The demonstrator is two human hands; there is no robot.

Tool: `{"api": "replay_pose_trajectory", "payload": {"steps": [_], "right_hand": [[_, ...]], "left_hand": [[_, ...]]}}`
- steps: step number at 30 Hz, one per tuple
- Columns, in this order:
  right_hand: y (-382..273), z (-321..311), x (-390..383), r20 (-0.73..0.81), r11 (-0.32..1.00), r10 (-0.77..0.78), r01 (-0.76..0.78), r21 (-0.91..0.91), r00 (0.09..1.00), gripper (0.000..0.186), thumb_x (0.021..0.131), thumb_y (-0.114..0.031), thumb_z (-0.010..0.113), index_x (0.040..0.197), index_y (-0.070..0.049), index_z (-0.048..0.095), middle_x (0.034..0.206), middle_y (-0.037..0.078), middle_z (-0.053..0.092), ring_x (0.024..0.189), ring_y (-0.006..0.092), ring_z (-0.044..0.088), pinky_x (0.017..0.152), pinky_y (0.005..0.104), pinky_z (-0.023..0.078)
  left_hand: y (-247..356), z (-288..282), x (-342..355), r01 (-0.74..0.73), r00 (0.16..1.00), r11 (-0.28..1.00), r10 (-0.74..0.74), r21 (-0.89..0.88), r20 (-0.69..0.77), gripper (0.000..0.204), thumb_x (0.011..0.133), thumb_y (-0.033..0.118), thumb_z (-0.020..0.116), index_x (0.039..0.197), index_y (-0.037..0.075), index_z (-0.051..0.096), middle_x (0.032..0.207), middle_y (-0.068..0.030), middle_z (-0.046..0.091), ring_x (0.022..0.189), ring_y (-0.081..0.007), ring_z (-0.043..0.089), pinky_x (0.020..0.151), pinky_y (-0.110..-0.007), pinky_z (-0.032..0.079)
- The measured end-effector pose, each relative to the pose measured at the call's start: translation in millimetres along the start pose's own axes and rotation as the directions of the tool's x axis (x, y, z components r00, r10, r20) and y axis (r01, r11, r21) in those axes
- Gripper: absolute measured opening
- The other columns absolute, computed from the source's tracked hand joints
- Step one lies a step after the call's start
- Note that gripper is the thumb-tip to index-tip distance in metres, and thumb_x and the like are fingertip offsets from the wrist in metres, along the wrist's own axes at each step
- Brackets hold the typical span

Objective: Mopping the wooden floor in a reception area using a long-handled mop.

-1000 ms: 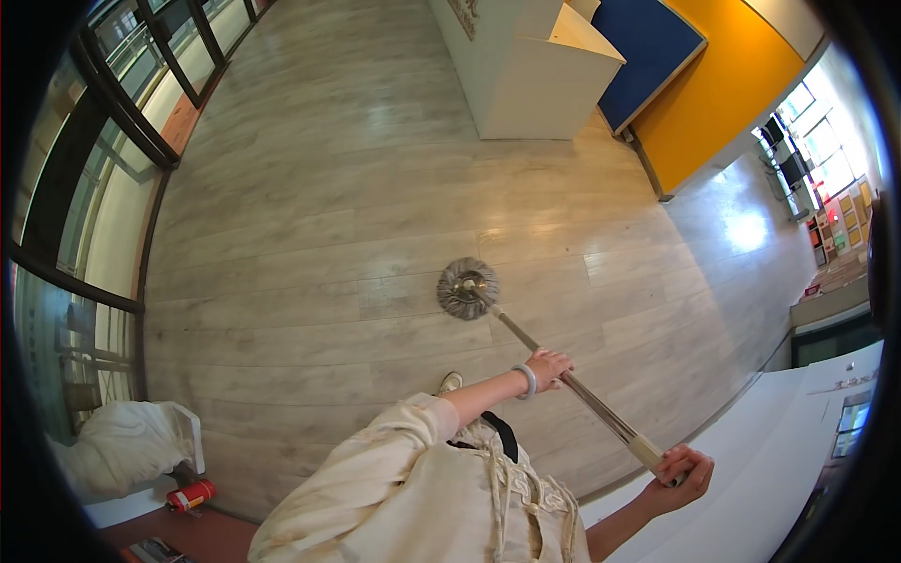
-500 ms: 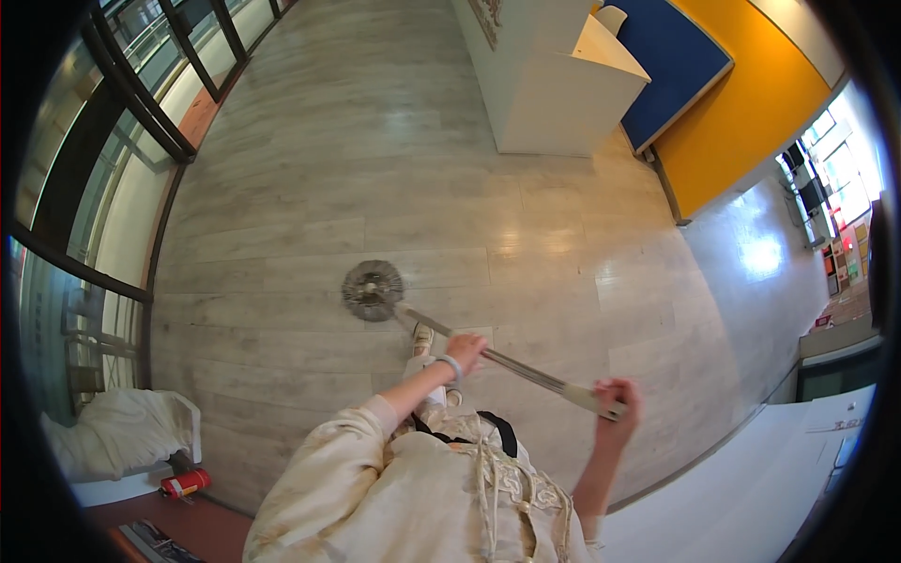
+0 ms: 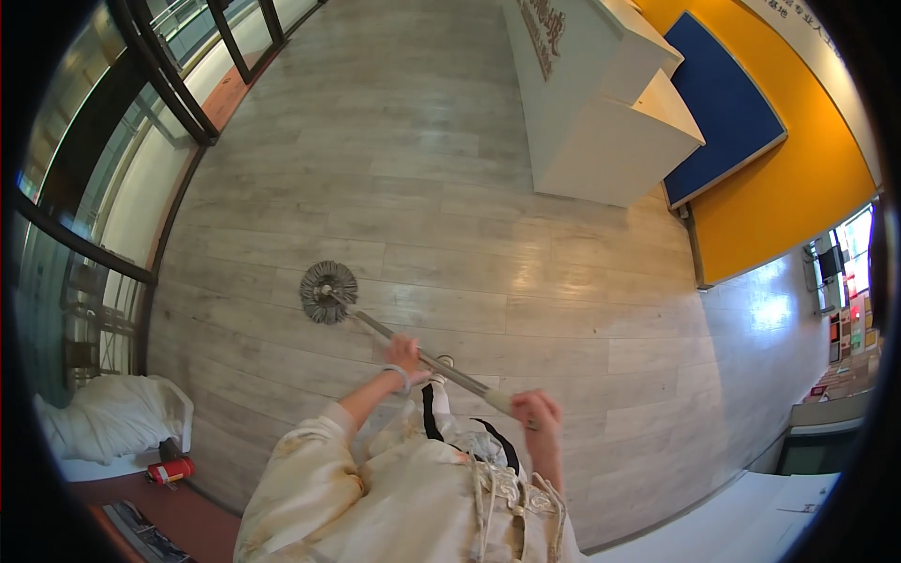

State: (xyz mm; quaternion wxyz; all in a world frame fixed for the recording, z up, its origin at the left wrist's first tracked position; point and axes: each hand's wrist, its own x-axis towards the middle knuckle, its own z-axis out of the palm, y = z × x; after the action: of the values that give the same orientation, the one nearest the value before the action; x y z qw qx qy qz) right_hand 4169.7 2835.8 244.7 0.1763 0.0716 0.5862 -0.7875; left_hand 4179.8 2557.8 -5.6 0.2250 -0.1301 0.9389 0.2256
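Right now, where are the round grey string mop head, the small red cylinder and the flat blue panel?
Round grey string mop head (image 3: 328,292): head view, central hub.
Small red cylinder (image 3: 172,470): head view, mid-body.
Flat blue panel (image 3: 721,113): head view, middle of its face.

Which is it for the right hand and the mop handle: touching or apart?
Touching. In the head view, the right hand is closed around the mop handle at its pale end.

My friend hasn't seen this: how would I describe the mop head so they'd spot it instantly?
On the pale plank floor, find the slanting pole. Follow it past the left hand to its far end, left of centre. The mop head there is round, dark grey and stringy; pole and floor are smooth.
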Motion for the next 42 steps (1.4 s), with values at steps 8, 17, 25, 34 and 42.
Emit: {"api": "replay_pose_trajectory", "payload": {"steps": [8, 17, 25, 34, 42], "right_hand": [[-155.6, -53.2, -34.7, -0.451, 0.755, -0.651, 0.579, -0.308, 0.61, 0.033, 0.088, -0.025, 0.043, 0.066, -0.002, 0.051, 0.04, 0.0, 0.03, 0.036, 0.0101, 0.029, 0.043, 0.0242, 0.033], [-204.2, -14.1, -22.9, -0.582, 0.591, -0.779, 0.586, -0.554, 0.236, 0.032, 0.091, -0.02, 0.038, 0.06, -0.011, 0.04, 0.04, -0.002, 0.021, 0.038, 0.0075, 0.025, 0.054, 0.023, 0.038], [-206.0, -100.8, 85.9, -0.516, 0.728, -0.643, 0.66, -0.184, 0.565, 0.03, 0.089, -0.023, 0.04, 0.069, -0.004, 0.051, 0.043, 0.0, 0.032, 0.037, 0.0089, 0.03, 0.053, 0.027, 0.04], [-76.2, -16.8, 303.8, 0.147, 0.999, 0.032, -0.027, -0.037, 0.989, 0.02, 0.086, -0.014, 0.048, 0.087, 0.004, 0.058, 0.079, 0.012, 0.061, 0.07, 0.0174, 0.056, 0.07, 0.0304, 0.042], [-133.2, -28.4, 383.0, 0.212, 0.986, 0.094, -0.062, -0.154, 0.973, 0.014, 0.084, -0.009, 0.051, 0.084, 0.001, 0.061, 0.081, 0.006, 0.06, 0.063, 0.0083, 0.049, 0.059, 0.0221, 0.04]], "left_hand": [[223.3, -50.3, 16.5, -0.787, 0.611, 0.608, 0.791, -0.101, -0.002, 0.084, 0.055, 0.033, 0.08, 0.125, 0.017, 0.036, 0.112, -0.0124, 0.042, 0.104, -0.0305, 0.044, 0.088, -0.047, 0.034], [329.6, -53.9, 64.9, -0.89, 0.365, 0.366, 0.929, -0.27, 0.056, 0.037, 0.07, 0.016, 0.067, 0.1, 0.016, 0.046, 0.098, -0.0027, 0.052, 0.1, -0.0234, 0.051, 0.084, -0.042, 0.035], [282.1, -89.2, 136.1, -0.83, 0.554, 0.548, 0.832, -0.107, -0.033, 0.035, 0.069, 0.02, 0.069, 0.096, 0.017, 0.046, 0.097, -0.0025, 0.051, 0.1, -0.0232, 0.05, 0.084, -0.042, 0.036], [111.5, -128.5, 245.9, 0.15, 0.988, 0.988, -0.148, -0.033, 0.047, 0.089, 0.068, 0.039, 0.072, 0.136, 0.014, 0.019, 0.144, -0.017, 0.012, 0.134, -0.0346, 0.009, 0.104, -0.052, 0.02], [149.1, -161.4, 298.5, 0.154, 0.987, 0.986, -0.156, -0.071, -0.036, 0.094, 0.068, 0.049, 0.068, 0.137, 0.016, 0.014, 0.145, -0.0197, 0.005, 0.134, -0.0388, 0.004, 0.104, -0.054, 0.015]]}}
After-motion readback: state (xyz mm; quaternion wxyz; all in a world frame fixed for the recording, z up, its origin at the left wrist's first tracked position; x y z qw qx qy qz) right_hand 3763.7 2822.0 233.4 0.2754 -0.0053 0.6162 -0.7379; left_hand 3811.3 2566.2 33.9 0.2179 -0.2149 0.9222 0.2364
